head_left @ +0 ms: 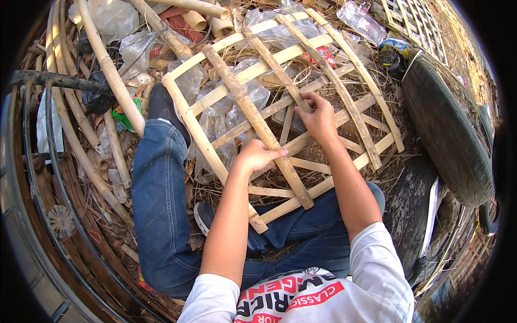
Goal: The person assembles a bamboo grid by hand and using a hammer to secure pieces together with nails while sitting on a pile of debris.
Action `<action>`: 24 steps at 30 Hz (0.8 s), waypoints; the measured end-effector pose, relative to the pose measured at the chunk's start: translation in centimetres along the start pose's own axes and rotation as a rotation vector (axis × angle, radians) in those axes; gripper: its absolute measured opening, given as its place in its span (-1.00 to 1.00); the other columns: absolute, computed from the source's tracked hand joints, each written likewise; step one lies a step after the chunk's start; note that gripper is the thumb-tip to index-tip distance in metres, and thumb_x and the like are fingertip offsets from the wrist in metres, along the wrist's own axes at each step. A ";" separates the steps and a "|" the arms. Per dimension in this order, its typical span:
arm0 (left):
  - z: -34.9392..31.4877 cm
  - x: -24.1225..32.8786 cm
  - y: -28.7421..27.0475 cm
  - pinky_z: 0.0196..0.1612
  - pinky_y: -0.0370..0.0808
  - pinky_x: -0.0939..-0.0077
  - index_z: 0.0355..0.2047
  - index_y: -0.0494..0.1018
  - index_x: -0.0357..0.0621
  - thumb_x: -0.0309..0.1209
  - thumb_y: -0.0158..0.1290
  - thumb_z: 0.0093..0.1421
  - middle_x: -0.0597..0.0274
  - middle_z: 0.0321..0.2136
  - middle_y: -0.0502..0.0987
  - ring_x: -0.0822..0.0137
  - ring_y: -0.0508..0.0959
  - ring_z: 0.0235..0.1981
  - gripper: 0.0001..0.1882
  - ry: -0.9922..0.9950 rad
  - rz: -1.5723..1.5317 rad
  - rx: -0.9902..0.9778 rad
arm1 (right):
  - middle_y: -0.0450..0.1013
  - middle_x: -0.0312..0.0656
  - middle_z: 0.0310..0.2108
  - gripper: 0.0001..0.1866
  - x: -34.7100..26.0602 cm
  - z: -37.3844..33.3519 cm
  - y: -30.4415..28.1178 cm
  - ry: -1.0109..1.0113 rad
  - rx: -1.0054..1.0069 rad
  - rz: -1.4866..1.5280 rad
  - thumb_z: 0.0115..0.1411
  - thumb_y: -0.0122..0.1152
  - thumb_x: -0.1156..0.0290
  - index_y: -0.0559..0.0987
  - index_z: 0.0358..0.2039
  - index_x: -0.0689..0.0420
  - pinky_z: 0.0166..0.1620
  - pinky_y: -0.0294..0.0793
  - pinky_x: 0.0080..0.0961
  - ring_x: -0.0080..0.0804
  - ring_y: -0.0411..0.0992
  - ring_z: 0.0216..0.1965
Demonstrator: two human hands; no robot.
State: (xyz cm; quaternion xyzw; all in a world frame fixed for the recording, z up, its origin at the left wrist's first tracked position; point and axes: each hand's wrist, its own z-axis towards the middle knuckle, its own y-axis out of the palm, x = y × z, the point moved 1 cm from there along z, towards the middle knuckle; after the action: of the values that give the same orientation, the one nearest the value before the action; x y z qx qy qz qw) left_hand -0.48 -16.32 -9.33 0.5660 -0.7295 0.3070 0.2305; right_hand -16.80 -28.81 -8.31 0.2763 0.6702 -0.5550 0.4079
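A woven lattice of flat bamboo strips (235, 90) lies tilted across my lap, its long slats crossing thinner ones. My left hand (257, 156) is closed at a crossing near the middle, with the thumb laid on a long slat and the other fingers mostly hidden beneath. Farther up and to the right, my right hand (320, 116) pinches another long slat between thumb and fingers. The strips beneath both hands are partly covered by them.
Two worn tyres, one upright (449, 126), stand at my right. Bamboo poles (107, 64) and a black metal frame (54, 83) run along my left. Plastic bags (110, 19) and dry straw litter the ground. Another lattice (417, 24) lies at the far right.
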 end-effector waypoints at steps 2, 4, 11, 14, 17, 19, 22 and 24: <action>0.0 0.0 -0.1 -0.17 0.51 0.38 -0.25 0.62 -0.28 -0.05 0.35 0.00 0.05 -0.33 0.65 0.27 0.61 -0.33 -0.49 0.027 -0.015 -0.013 | 0.55 -0.15 -0.42 -0.59 -0.4 -0.1 -0.1 0.009 -0.006 0.000 -0.03 0.42 0.51 0.60 -0.10 0.22 -0.28 0.49 -0.46 -0.48 0.48 -0.40; -0.3 0.2 -0.1 -0.16 0.51 0.38 -0.23 0.61 -0.29 -0.04 0.34 0.01 0.05 -0.33 0.65 0.25 0.62 -0.30 -0.47 -0.009 0.038 0.007 | 0.55 -0.16 -0.43 -0.59 -0.5 -0.1 -0.2 0.016 -0.009 -0.007 -0.02 0.42 0.51 0.60 -0.10 0.22 -0.29 0.48 -0.47 -0.49 0.47 -0.41; -6.2 7.5 0.2 -0.15 0.48 0.23 -0.36 0.58 -0.24 -0.15 0.30 0.01 0.07 -0.44 0.62 0.10 0.59 -0.26 -0.62 0.188 0.467 0.677 | 0.58 -0.05 -0.42 -0.60 -0.6 -0.1 -0.1 0.013 -0.002 -0.036 -0.03 0.41 0.50 0.60 -0.11 0.17 -0.29 0.51 -0.37 -0.25 0.57 -0.39; -2.4 8.2 2.0 -0.04 0.36 0.21 -0.43 0.58 -0.18 -0.23 0.26 0.04 0.13 -0.50 0.61 0.13 0.55 -0.24 -0.74 0.523 0.764 0.867 | 0.57 -0.05 -0.42 -0.59 -0.4 0.1 -0.3 0.028 -0.006 0.002 -0.04 0.42 0.50 0.60 -0.11 0.17 -0.30 0.50 -0.37 -0.26 0.56 -0.39; -0.6 8.2 2.7 -0.05 0.29 0.19 -0.44 0.58 -0.13 -0.23 0.26 0.04 0.12 -0.50 0.61 0.14 0.55 -0.25 -0.77 0.346 0.902 0.721 | 0.57 -0.04 -0.42 -0.57 0.0 -0.1 -0.3 0.019 0.003 -0.019 -0.06 0.42 0.50 0.60 -0.10 0.19 -0.30 0.51 -0.38 -0.27 0.56 -0.40; -0.1 8.3 2.6 -0.07 0.27 0.20 -0.44 0.59 -0.12 -0.24 0.29 0.01 0.12 -0.51 0.61 0.15 0.55 -0.26 -0.77 0.384 0.882 0.740 | 0.57 -0.03 -0.42 -0.57 -0.5 0.2 -0.3 0.037 -0.001 -0.014 -0.06 0.42 0.50 0.60 -0.11 0.20 -0.29 0.52 -0.38 -0.26 0.56 -0.41; -0.1 7.8 2.8 -0.09 0.25 0.21 -0.40 0.61 -0.09 -0.25 0.35 -0.06 0.12 -0.52 0.60 0.17 0.55 -0.29 -0.74 0.394 0.824 0.738 | 0.57 -0.02 -0.42 -0.58 -0.4 0.1 -0.3 0.053 0.001 0.011 -0.06 0.42 0.51 0.60 -0.12 0.20 -0.27 0.52 -0.38 -0.23 0.56 -0.40; 0.0 7.7 3.0 -0.09 0.25 0.21 -0.39 0.62 -0.08 -0.26 0.35 -0.06 0.13 -0.51 0.60 0.17 0.56 -0.30 -0.74 0.377 0.803 0.707 | 0.57 -0.02 -0.42 -0.58 -0.2 0.1 -0.3 0.042 0.002 0.030 -0.06 0.42 0.51 0.60 -0.12 0.20 -0.28 0.52 -0.38 -0.23 0.57 -0.40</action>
State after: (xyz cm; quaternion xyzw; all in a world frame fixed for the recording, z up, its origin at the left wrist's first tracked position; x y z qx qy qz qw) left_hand -5.37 -21.09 -4.67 0.2223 -0.6868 0.6918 0.0184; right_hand -16.91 -29.01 -7.95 0.2981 0.6739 -0.5435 0.4019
